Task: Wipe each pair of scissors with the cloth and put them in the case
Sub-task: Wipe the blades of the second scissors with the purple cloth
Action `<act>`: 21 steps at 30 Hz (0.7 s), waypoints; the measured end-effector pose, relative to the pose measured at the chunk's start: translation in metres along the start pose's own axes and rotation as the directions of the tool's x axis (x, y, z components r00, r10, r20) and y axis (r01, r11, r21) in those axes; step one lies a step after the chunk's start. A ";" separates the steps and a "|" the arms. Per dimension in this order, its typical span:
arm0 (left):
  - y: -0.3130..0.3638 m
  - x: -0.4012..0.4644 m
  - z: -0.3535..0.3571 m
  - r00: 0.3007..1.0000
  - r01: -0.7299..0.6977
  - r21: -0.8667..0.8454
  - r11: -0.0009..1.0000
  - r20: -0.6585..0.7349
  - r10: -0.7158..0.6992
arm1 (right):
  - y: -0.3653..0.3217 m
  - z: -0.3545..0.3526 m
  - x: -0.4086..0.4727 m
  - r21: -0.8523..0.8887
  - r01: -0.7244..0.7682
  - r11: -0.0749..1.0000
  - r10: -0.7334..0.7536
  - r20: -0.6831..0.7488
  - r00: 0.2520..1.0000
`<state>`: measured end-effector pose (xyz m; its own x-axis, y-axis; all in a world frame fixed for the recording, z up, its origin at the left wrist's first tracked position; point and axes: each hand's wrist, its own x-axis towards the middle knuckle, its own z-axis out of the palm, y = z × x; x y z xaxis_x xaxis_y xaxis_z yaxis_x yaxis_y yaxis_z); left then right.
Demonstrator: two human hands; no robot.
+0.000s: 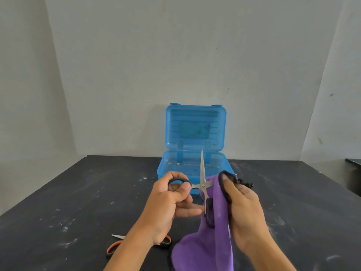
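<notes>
Scissors first: the steel pair with black plastic loop handles (203, 184) is up in the air in front of the person, blades spread wide, one blade pointing up in front of the case and the other running sideways into the cloth. The left hand (175, 200) grips one black loop, thumb curled over it. The right hand (240, 208) holds the purple cloth with dark edging (211, 241), fingers wrapped in the fabric near the sideways blade, so the wiping looks to be under way on this pair.

Behind, the blue plastic hinged case (192, 153) stands open on the dark scuffed bench (78, 192), lid upright, and I see no scissors in its tray; only pale specks show there. A second pair, orange-and-black-handled scissors (117, 249), lies on the bench near the left forearm, partly hidden by it. My read: early going, nothing cased yet, one pair mid-wipe, at least one more waiting.
</notes>
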<state>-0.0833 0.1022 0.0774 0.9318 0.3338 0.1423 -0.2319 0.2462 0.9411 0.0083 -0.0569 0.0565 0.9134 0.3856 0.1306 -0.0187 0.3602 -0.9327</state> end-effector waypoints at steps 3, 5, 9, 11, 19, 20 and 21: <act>-0.001 0.001 -0.003 1.000 -0.008 0.007 1.000 -0.011 0.009 | -0.003 0.001 -0.003 -0.042 0.019 0.999 -0.017 0.047 0.999; -0.002 0.001 -0.005 1.000 -0.004 -0.004 1.000 -0.004 0.004 | -0.005 0.001 -0.004 -0.078 0.029 0.997 -0.025 0.056 0.998; -0.003 0.000 -0.007 1.000 0.007 -0.011 1.000 0.022 -0.007 | -0.004 0.002 -0.003 -0.115 0.015 0.993 -0.016 -0.008 1.000; -0.004 -0.001 -0.008 0.999 0.013 -0.011 1.000 0.034 -0.013 | -0.003 0.002 -0.002 -0.095 -0.012 0.995 0.005 -0.075 0.997; 0.006 -0.009 -0.031 0.991 0.090 -0.032 0.995 0.099 -0.086 | -0.020 -0.025 0.009 0.084 -0.087 0.993 0.082 0.069 0.994; 0.008 -0.010 -0.032 0.987 0.104 -0.024 0.994 0.125 -0.100 | -0.020 -0.026 0.009 0.100 -0.121 0.988 0.112 0.090 0.990; 0.008 -0.011 -0.032 0.982 0.116 -0.011 0.993 0.152 -0.113 | -0.020 -0.026 0.009 0.104 -0.153 0.983 0.141 0.113 0.984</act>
<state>-0.1040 0.1297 0.0737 0.9835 0.1619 0.0803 -0.1256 0.2929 0.9478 0.0270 -0.0828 0.0671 0.8497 0.5261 0.0349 -0.2001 0.3831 -0.9017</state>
